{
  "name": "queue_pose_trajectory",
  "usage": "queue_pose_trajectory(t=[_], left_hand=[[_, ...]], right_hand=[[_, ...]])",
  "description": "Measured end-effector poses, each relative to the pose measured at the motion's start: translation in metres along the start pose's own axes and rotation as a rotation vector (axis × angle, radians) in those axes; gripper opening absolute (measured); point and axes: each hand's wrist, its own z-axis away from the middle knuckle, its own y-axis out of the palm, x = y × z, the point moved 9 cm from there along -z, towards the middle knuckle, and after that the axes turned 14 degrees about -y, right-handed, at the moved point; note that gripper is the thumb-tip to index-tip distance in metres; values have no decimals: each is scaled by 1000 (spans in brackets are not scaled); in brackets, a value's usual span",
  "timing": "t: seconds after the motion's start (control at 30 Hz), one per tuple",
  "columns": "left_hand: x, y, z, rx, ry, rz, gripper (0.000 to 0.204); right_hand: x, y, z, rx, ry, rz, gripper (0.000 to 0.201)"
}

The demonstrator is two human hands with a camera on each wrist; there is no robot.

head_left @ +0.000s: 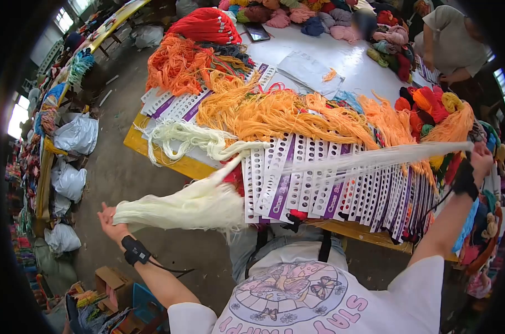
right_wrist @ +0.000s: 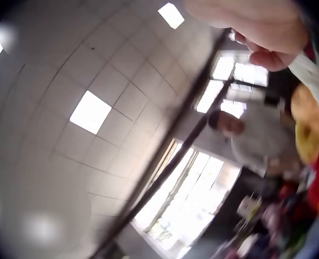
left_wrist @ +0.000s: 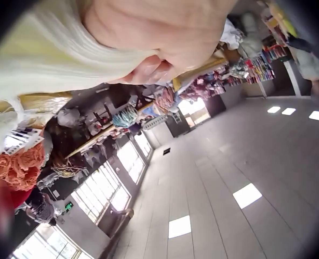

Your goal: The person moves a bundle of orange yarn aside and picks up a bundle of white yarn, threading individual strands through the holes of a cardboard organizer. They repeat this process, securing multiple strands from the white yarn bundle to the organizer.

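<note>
A thick hank of cream thread stretches from my left hand, out over the floor to the left, toward the table edge. In the left wrist view the cream strands run up against the left hand, whose fingers curl around them. Far out to the right, my right hand grips the end of a thin, pale bundle of strands, drawn taut across the cards. In the right wrist view, pale thread leaves the curled fingers of that hand.
White and purple punched cards line the table's near edge, with orange thread over them. More cream thread lies at the table's left corner. Red skeins sit behind. Another person works at the far right.
</note>
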Motion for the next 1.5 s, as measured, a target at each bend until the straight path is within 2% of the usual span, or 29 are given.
queue_pose_trajectory(t=[0.07, 0.1, 0.13, 0.17, 0.2, 0.23, 0.27, 0.3, 0.33, 0.37, 0.4, 0.47, 0.6, 0.7, 0.77, 0.8, 0.83, 0.87, 0.93, 1.07, 1.17, 1.27, 1.3, 1.4, 1.43, 1.5], left_hand=[[20, 60, 13, 305, -21, -59, 27], [55, 98, 21, 432, -105, -86, 20], [105, 140, 31, 557, -191, -114, 20], [158, 164, 38, 507, -274, -76, 28], [215, 178, 44, 478, -395, -183, 23], [257, 183, 48, 451, -406, -422, 15], [306, 184, 56, 358, -577, -514, 18], [354, 183, 67, 268, -754, -595, 29], [383, 182, 67, 278, -805, -722, 34], [412, 181, 68, 296, -855, -850, 39], [429, 194, 70, 392, -848, -797, 30], [434, 212, 75, 601, -778, -944, 21], [443, 191, 65, 427, -857, -881, 13], [445, 171, 55, 344, -861, -818, 12], [444, 168, 51, 305, -897, -758, 11], [441, 167, 49, 304, -841, -800, 11], [439, 167, 47, 305, -786, -841, 11], [437, 166, 46, 305, -729, -882, 11], [431, 165, 44, 349, -495, -1249, 14], [442, 154, 35, 446, -19, -1796, 19], [439, 172, 34, 522, 10, -1798, 18], [445, 145, 38, 254, -832, -1122, 11], [451, 146, 42, 171, -1021, -997, 9], [467, 142, 51, 289, -1294, -812, 7], [469, 144, 53, 370, -1304, -808, 6], [468, 136, 54, 305, -1275, -802, 7]], right_hand=[[33, 30, 3, -25, 39, -33, 6], [53, 51, 12, -36, 64, -49, 9], [50, 98, 41, 140, 130, -203, 13], [49, 144, 75, 325, 217, -343, 19], [49, 189, 113, 504, 311, -451, 25], [76, 242, 173, 662, 433, -460, 23], [104, 292, 234, 831, 546, -450, 22], [106, 319, 277, 906, 676, -558, 26], [120, 340, 308, 1014, 727, -573, 44], [123, 352, 326, 992, 840, -709, 38], [126, 361, 340, 964, 952, -846, 33], [128, 371, 357, 993, 1039, -925, 31], [134, 375, 365, 1090, 1130, -1065, 23], [125, 375, 363, 1078, 1072, -967, 12], [118, 376, 341, 1049, 530, -545, 11], [126, 375, 330, 1007, 265, -335, 10], [143, 372, 319, 1042, 57, -115, 8], [141, 372, 321, 1063, 27, -44, 8], [134, 372, 326, 1101, -38, 96, 9], [119, 366, 323, 972, 2, 78, 14], [111, 363, 325, 972, 55, 135, 16], [108, 365, 326, 950, 94, 151, 19], [107, 364, 326, 937, 112, 151, 20], [103, 365, 325, 958, 164, 113, 19], [102, 367, 325, 976, 181, 94, 18], [89, 370, 329, 1040, 332, 73, 18]])
